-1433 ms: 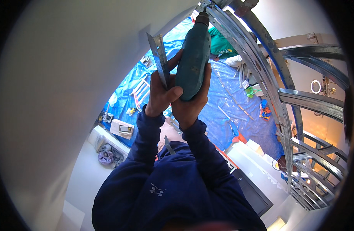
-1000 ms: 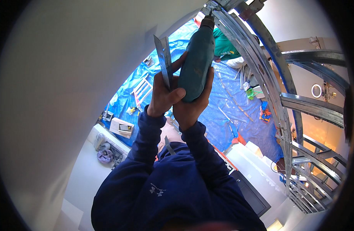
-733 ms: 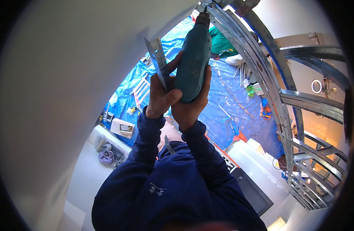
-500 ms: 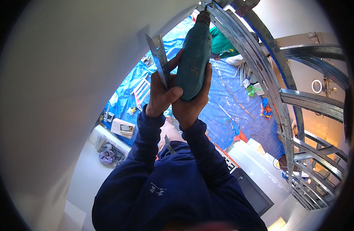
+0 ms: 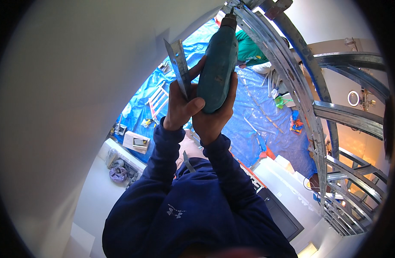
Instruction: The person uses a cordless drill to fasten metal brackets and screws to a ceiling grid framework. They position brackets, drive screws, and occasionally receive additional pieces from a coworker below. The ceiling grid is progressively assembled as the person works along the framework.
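My right hand [image 5: 216,122] is wrapped round the back of a teal power drill [image 5: 217,69], held up with its bit pointing to the top of the view. The bit tip is by the upper end of a curved metal framing channel [image 5: 275,47]; whether it touches is too small to tell. In my left hand [image 5: 180,105] is a short piece of metal angle [image 5: 178,62], with holes in its face. The left thumb and a finger also rest against the drill's side. The drill's grip and trigger are hidden.
A pale curved wall surface [image 5: 77,86] fills the left. Metal framing [image 5: 348,114] arches along the right. Far below, a blue tarp [image 5: 266,124] covers the floor, with a ladder [image 5: 158,101] and scattered tools. A person in a green top [image 5: 249,47] is beyond the drill.
The drill has shifted very slightly right and down, its bit end moving a little with it. Both hands keep the same hold, and the metal angle has barely moved.
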Tool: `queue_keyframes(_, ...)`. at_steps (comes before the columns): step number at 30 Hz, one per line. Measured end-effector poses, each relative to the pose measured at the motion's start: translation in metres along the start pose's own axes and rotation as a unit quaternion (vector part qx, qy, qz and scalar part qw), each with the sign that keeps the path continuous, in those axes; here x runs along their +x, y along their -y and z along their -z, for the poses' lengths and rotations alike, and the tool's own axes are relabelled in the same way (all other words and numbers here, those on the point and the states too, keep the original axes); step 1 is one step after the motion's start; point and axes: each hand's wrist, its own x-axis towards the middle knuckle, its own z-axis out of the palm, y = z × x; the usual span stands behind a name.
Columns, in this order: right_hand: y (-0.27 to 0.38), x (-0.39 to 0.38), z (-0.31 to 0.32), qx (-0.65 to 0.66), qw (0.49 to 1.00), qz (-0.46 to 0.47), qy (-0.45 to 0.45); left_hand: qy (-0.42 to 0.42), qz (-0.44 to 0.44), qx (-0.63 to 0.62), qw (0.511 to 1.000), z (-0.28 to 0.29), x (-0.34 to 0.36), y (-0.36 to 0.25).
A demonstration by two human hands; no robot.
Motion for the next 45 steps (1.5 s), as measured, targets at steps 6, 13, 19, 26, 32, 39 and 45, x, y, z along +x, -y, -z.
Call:
queue_keyframes(6, -0.001, 0.000, -0.001, 0.017, 1.000, -0.010, -0.004, 0.001, 0.000, -0.004, 1.000, 0.001, -0.001, 0.003)
queue_keyframes(13, 0.000, -0.006, -0.017, 0.065, 0.997, -0.030, -0.024, 0.007, 0.016, 0.001, 1.000, 0.009, 0.003, -0.003)
queue_keyframes(19, -0.002, -0.008, -0.032, 0.070, 0.996, -0.044, -0.033, -0.006, 0.030, 0.017, 0.999, 0.020, 0.006, -0.004)
queue_keyframes(26, -0.004, -0.010, -0.035, 0.090, 0.994, -0.052, -0.035, 0.026, 0.051, 0.061, 0.997, 0.031, 0.005, -0.004)
queue_keyframes(32, -0.007, -0.010, -0.048, 0.108, 0.992, -0.028, -0.052, 0.010, 0.040, 0.078, 0.996, 0.031, 0.008, -0.016)
queue_keyframes(39, -0.005, -0.009, -0.057, 0.082, 0.996, -0.005, -0.025, 0.024, -0.019, 0.247, 0.969, 0.033, 0.016, -0.048)
queue_keyframes(45, 0.000, -0.008, -0.063, 0.013, 0.999, 0.033, 0.000, 0.047, 0.008, 0.390, 0.919, 0.037, 0.018, -0.067)
